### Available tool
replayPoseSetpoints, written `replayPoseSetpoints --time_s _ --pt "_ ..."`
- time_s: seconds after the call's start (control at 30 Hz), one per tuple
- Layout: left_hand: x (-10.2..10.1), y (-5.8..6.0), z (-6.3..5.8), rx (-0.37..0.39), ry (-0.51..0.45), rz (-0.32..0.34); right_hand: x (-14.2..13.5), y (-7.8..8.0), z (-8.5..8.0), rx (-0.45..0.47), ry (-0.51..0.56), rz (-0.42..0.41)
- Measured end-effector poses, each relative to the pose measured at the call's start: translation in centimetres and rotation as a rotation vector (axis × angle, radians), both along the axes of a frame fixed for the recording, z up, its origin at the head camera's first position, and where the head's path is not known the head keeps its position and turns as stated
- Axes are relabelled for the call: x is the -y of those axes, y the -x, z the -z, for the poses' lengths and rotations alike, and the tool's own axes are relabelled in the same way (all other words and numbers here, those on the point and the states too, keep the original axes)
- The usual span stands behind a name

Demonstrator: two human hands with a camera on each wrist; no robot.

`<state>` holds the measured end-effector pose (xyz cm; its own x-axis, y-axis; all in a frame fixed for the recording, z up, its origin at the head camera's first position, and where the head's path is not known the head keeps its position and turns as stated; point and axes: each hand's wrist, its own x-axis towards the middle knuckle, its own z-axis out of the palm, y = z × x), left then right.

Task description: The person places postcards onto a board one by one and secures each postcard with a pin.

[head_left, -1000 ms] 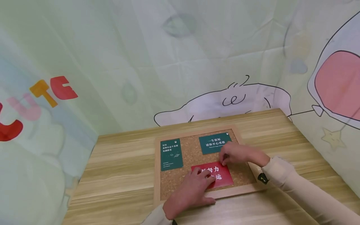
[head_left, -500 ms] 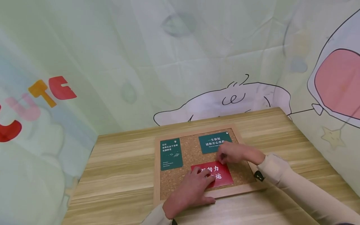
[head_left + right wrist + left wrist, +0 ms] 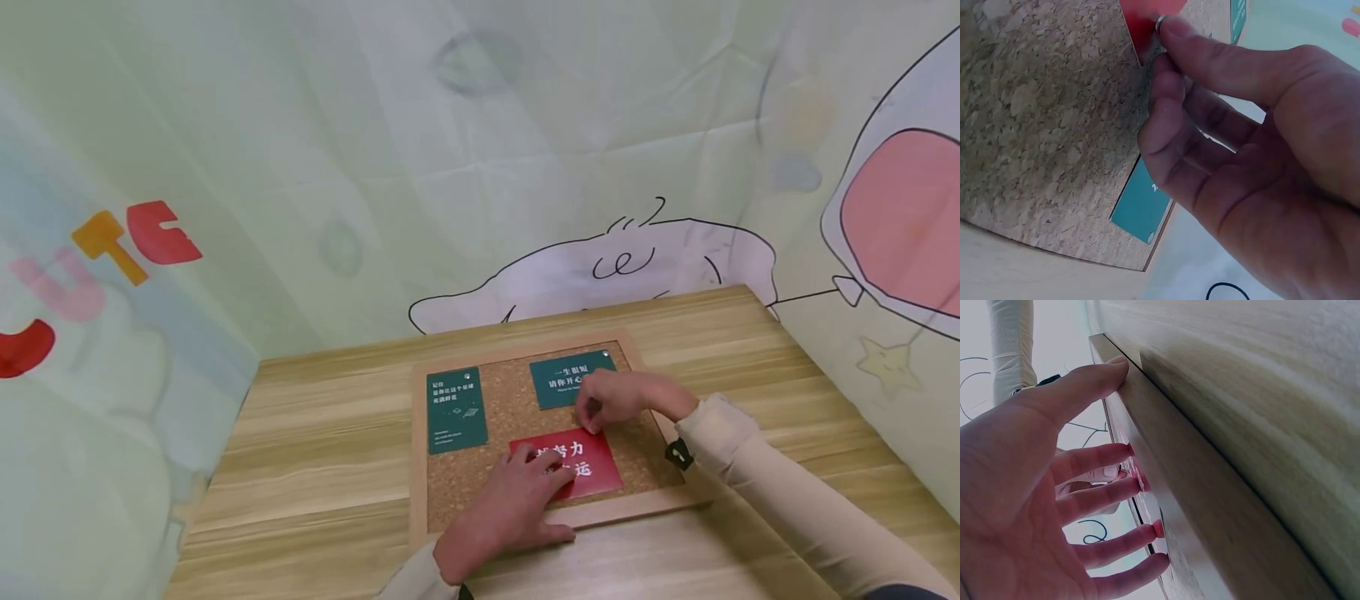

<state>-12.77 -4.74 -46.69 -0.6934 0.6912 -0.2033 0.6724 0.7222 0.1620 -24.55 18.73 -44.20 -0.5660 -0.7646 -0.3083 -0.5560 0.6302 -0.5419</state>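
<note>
A red card with white characters lies near the front of a wood-framed corkboard. My left hand spreads over the card's left part, fingertips pressing it. In the left wrist view, that thumb reaches the frame's side while the straight fingers meet the board. My right hand is at the card's far right corner, fingers curled. The right wrist view shows its thumb and index finger on a small silver thumbtack at that corner. Two green cards, one upright and one sideways, lie farther back, each with a tack.
The corkboard lies flat on a wood-grain table. Behind and beside the table hangs a pale green printed curtain with cartoon drawings. A small black device sits at the right wrist.
My right hand has shifted slightly left along the red card's far edge, with its wrist rising a little and covering more of the sideways green card. My left hand has stayed in place.
</note>
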Motion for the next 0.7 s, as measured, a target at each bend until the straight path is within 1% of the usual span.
replayPoseSetpoints --time_s 0.1,0.27,0.37,0.47,0.57,0.63,0.7 --pt "-0.1 0.0 0.0 0.001 0.001 0.000 -0.1 0.2 0.1 0.044 0.008 -0.012" --pt "-0.1 -0.1 -0.2 0.006 -0.002 -0.004 -0.2 0.9 0.3 0.129 -0.015 0.002" --pt "0.0 -0.1 -0.3 0.007 -0.005 -0.004 -0.1 1.5 0.5 0.212 -0.044 0.045" --pt "0.0 -0.2 -0.4 0.007 -0.005 -0.003 0.0 2.0 0.5 0.287 -0.085 0.115" --pt "0.0 -0.2 -0.4 0.012 -0.008 -0.004 0.2 2.3 0.4 0.324 -0.128 0.157" --pt "0.0 -0.2 -0.4 0.014 -0.009 -0.006 0.3 2.6 0.4 0.324 -0.152 0.140" --pt "-0.1 -0.1 -0.4 0.017 -0.013 -0.007 0.4 2.8 0.2 0.320 -0.168 0.104"
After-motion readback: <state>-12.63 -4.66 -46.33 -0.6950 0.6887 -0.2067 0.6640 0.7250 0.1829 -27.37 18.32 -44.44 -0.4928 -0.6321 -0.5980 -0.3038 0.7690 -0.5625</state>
